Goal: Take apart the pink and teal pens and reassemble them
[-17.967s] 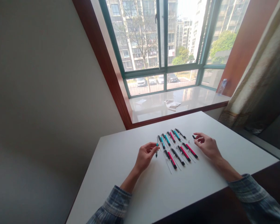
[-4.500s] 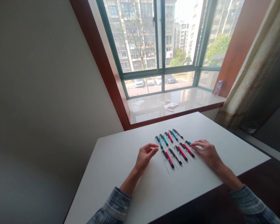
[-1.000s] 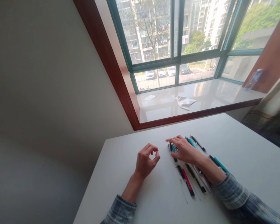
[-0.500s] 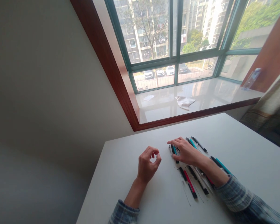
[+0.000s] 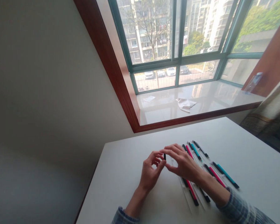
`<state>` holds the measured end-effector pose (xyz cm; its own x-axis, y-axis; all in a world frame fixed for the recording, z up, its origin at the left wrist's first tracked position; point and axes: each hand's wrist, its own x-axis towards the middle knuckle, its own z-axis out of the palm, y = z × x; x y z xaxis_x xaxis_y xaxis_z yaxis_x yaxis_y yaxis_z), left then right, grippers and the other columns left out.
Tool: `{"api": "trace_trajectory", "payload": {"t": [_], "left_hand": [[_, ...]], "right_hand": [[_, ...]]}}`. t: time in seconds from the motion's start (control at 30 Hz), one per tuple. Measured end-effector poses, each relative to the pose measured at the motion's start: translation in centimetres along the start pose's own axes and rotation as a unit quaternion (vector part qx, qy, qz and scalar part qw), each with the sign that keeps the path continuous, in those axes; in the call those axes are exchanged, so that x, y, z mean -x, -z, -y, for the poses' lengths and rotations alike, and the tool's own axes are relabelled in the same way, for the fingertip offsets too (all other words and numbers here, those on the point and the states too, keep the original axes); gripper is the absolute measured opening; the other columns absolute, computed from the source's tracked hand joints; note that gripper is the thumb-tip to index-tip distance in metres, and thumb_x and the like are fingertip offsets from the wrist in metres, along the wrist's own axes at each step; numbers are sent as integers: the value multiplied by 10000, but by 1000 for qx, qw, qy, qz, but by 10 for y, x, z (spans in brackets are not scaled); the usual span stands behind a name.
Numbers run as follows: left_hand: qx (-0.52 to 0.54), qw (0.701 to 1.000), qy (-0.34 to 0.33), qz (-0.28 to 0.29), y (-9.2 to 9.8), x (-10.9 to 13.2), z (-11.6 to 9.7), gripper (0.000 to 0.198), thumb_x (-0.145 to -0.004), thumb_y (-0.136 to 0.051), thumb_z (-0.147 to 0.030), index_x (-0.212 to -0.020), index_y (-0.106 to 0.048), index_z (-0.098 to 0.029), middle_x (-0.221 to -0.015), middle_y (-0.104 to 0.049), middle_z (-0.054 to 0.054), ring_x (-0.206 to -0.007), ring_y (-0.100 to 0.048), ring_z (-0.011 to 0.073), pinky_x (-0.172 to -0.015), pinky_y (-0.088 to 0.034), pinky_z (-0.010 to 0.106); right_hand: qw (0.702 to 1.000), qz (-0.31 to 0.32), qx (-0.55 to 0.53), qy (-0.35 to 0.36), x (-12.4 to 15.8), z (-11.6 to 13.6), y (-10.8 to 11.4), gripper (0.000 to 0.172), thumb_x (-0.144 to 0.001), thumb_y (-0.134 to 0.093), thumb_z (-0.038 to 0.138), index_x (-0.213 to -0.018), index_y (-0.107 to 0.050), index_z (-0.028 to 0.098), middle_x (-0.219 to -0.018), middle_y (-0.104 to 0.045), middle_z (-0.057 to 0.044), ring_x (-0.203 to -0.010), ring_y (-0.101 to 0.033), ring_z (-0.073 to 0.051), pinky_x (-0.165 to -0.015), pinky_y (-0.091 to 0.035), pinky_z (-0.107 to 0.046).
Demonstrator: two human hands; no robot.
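Note:
Between the fingertips of both hands, a small black piece [image 5: 164,156] stands upright above the white table. My left hand [image 5: 151,170] pinches it from the left, thumb and fingers curled round. From the right, my right hand [image 5: 183,161] meets it with its fingertips. Under and beside my right wrist lie pen parts in rows: a teal and black piece [image 5: 228,176], a red piece [image 5: 216,176], a black piece [image 5: 200,149] and thin clear tubes. My right hand and forearm hide some of them.
The white table [image 5: 121,174] meets a red-brown window frame [image 5: 163,124] at its back. On the sill lie a white cloth [image 5: 186,104] and a paper [image 5: 149,99]. A clear bottle [image 5: 253,83] stands near the curtain [image 5: 261,115].
My right hand has moved left, off the pen parts, to meet my left hand. A small black piece now shows between them. The view has shifted slightly.

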<state>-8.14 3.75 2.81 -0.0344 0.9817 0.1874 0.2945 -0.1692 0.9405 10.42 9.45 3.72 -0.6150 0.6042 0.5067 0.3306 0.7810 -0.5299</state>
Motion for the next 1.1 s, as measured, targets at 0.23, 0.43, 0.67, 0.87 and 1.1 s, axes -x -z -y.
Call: {"api": "trace_trajectory", "payload": {"t": [0.23, 0.43, 0.67, 0.87, 1.1], "left_hand": [[48, 998, 42, -13, -5, -2, 4, 201, -877, -722, -336, -992, -661, -182, -878, -643, 26, -764, -618, 164, -718, -534, 292], [-25, 999, 14, -32, -3, -1, 9, 109, -902, -662, -263, -995, -670, -206, -873, -681, 17, -814, -635, 176, -758, -518, 301], [-94, 994, -23, -49, -2, -1, 12, 89, -889, -640, -211, -966, -684, -217, -863, -692, 7, -781, -624, 167, -725, -498, 299], [-109, 992, -34, -58, -2, -2, 11, 89, -884, -635, -193, -954, -683, -221, -872, -691, 7, -778, -621, 164, -721, -495, 302], [-120, 989, -47, -74, -3, -1, 12, 89, -897, -622, -197, -945, -692, -223, -898, -691, 20, -791, -611, 172, -712, -489, 311]], "right_hand": [[998, -12, -47, 26, 2, -2, -8, 537, -920, -696, 185, -1418, -525, 289, -1238, -656, -88, -1135, -608, -262, -928, -580, -435], [999, -4, 37, -28, -1, -22, 16, 386, -887, -760, 216, -1257, -656, 253, -1135, -723, -63, -1084, -617, -258, -914, -563, -422], [981, 79, 152, -86, -13, -45, 16, 113, -899, -745, 210, -1005, -773, 237, -960, -768, -65, -963, -621, -267, -860, -499, -425], [979, 94, 153, -97, -15, -52, 2, 111, -924, -683, 182, -933, -784, 228, -881, -764, -71, -883, -603, -252, -796, -488, -370], [990, 11, 10, -141, -6, -36, 15, 102, -927, -655, 234, -890, -750, 235, -828, -753, -32, -825, -624, -212, -769, -497, -329]]}}
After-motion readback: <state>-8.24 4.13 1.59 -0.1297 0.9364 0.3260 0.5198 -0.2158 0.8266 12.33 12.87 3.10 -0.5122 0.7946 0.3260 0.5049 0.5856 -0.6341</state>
